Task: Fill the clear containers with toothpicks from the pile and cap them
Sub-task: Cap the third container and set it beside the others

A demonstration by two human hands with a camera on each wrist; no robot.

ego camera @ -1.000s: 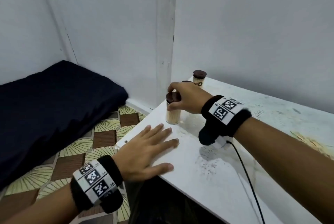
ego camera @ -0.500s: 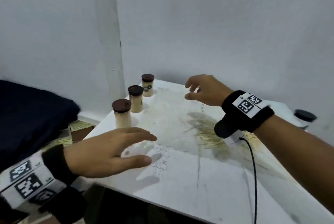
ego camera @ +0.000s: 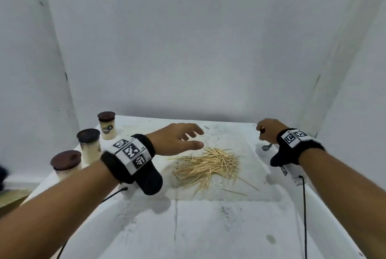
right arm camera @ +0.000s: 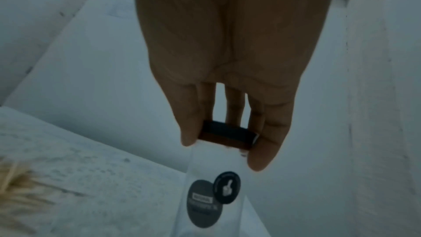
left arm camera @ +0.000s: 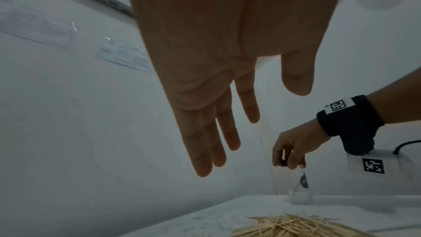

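The right hand [ego camera: 268,131], which a second ago set a filled container down at the left, has crossed the white worktop [ego camera: 208,227] and now pinches the dark round cap [right arm camera: 225,135] of an empty clear plastic container [right arm camera: 216,195] standing directly under its fingertips. The left hand [ego camera: 177,139] has lifted off the worktop and hovers spread and empty, just beyond the loose pile of pale wooden toothpicks [ego camera: 206,164] between the two hands. Three dark-capped, toothpick-filled containers [ego camera: 87,145] stand left of the left wrist, so a fourth round is likely starting with uncapping.
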